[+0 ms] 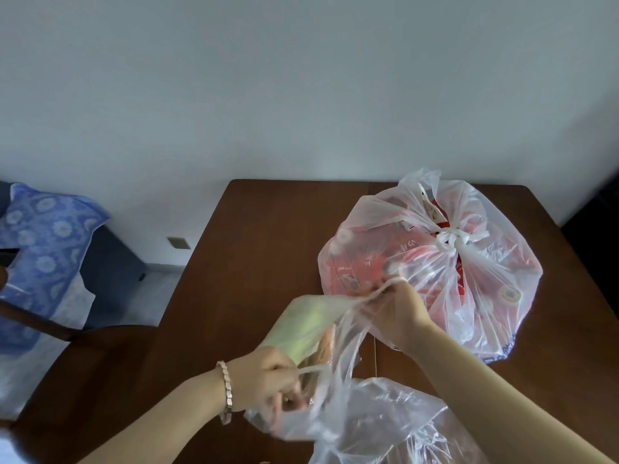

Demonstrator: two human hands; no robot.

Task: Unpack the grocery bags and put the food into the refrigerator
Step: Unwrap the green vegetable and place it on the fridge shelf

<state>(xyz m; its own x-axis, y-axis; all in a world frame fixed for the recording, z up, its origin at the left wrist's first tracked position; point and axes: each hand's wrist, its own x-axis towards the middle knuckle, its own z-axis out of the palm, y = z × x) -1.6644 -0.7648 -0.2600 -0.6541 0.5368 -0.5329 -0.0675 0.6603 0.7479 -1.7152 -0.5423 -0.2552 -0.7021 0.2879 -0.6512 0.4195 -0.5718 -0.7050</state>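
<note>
Two hands, left hand (pixel 268 380) and right hand (pixel 398 313), pinch the near grocery bag's handles (pixel 351 306) apart; next comes lifting food out

The left hand (pixel 268 383) is smeared with motion, its fingers hard to separate. The near bag (pixel 385 426) runs off the bottom edge, and the knotted bag (pixel 432 262) veils its red packaging, print unreadable.

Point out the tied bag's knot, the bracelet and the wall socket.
Knot (pixel 450 239), head view: middle of the white twist.
Bracelet (pixel 226 393), head view: links on the left wrist.
Wall socket (pixel 178 243), head view: plate centre.
</note>
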